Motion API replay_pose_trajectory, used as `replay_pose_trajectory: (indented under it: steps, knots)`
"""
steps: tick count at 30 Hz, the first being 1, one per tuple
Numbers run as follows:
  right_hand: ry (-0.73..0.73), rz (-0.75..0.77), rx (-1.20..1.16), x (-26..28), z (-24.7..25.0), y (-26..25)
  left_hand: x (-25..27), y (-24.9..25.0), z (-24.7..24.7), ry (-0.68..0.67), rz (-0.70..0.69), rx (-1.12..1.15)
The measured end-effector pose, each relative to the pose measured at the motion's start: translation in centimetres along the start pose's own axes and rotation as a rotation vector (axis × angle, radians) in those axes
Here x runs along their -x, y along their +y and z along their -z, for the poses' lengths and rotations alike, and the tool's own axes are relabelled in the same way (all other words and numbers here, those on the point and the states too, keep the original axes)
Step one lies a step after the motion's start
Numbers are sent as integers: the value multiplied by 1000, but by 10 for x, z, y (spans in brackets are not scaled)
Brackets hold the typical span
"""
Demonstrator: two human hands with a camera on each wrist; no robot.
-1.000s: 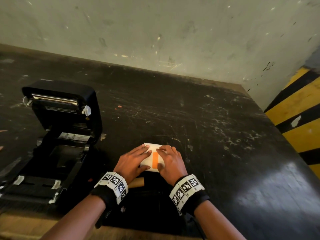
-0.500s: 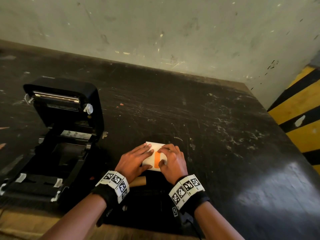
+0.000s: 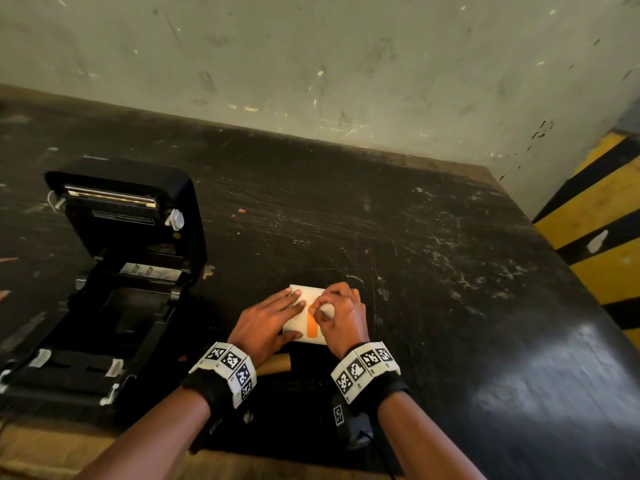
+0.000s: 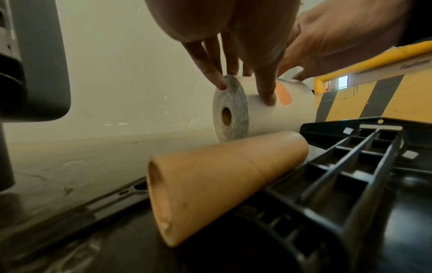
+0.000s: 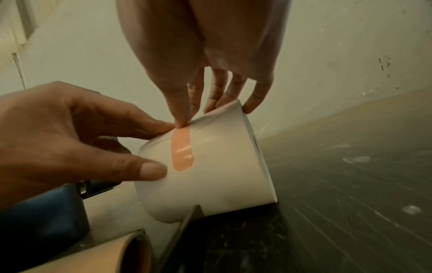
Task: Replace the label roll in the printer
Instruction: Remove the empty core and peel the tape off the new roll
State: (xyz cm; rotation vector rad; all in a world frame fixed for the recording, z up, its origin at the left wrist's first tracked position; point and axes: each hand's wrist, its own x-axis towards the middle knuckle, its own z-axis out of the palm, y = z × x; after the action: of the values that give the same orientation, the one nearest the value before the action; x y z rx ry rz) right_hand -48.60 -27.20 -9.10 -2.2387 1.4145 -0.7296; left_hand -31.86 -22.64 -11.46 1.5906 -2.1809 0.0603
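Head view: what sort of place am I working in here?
Probably a warehouse or industrial workroom. A scuffed black worktop stands against a marked, bare wall, a yellow-and-black hazard-striped barrier is at the right, and an opened label printer sits on the worktop.

Label roll (image 3: 302,299): white, lying on its side on the table, sealed by an orange tape strip (image 3: 312,323).
Printer (image 3: 104,292): black, left of the roll, lid tipped open.
Empty core (image 4: 222,177): brown cardboard, just beside the roll.

Dim warm light, glare patch on the black table (image 3: 540,386), wide-angle edge warping, soft wrist views
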Motion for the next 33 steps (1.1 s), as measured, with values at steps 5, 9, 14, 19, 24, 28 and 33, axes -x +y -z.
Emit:
replay_pose_trajectory:
  steps: [5,9,14,19,24,28,33]
  knots:
    - [-1,78,38,5,6,4,-1,-1,0,-8,19,31]
    - [11,112,67,8,4,5,0,1,2,-8,16,29]
    - [66,88,47,8,0,5,2,0,1,17,-9,23]
    - [111,69,31,4,-4,4,1,-1,-1,28,-18,14]
    - [91,58,31,5,-8,4,1,-1,-1,19,-23,-1]
    - [96,57,17,7,-7,4,0,-2,-1,25,-34,-1]
    - [67,71,38,11,-4,5,0,-3,-2,20,-27,9]
